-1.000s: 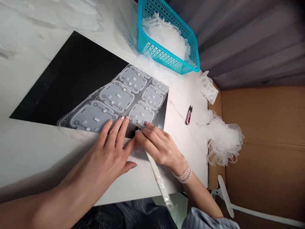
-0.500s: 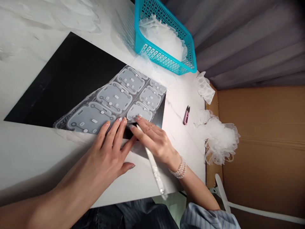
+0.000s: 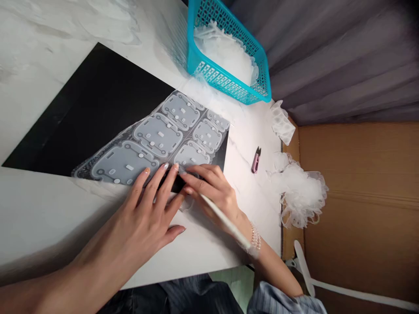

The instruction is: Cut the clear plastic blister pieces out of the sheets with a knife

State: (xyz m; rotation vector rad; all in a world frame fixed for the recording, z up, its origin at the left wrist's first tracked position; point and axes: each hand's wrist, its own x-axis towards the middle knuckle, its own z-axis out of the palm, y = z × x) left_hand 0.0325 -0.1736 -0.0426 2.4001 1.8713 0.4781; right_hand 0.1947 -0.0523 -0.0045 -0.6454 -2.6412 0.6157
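A translucent moulded silicone sheet [image 3: 157,135] with several pad shapes lies on a black mat [image 3: 98,104]. My left hand [image 3: 147,213] rests flat on the sheet's near edge, fingers stretched out. My right hand [image 3: 212,192] is pinched at the sheet's near right corner, and a thin strip of translucent trim [image 3: 225,222] runs back from its fingers over the wrist.
A teal basket [image 3: 225,78] holding white trimmed parts stands at the back. Small pink snips [image 3: 255,160] lie on the white table [image 3: 39,213] to the right. Heaps of white offcuts [image 3: 303,192] sit at the table's right edge beside a cardboard wall [image 3: 360,200].
My right hand has shifted slightly along the sheet's corner, and the trim strip has swung from pointing down off the table's edge to lying across my right wrist. My left hand stays put.
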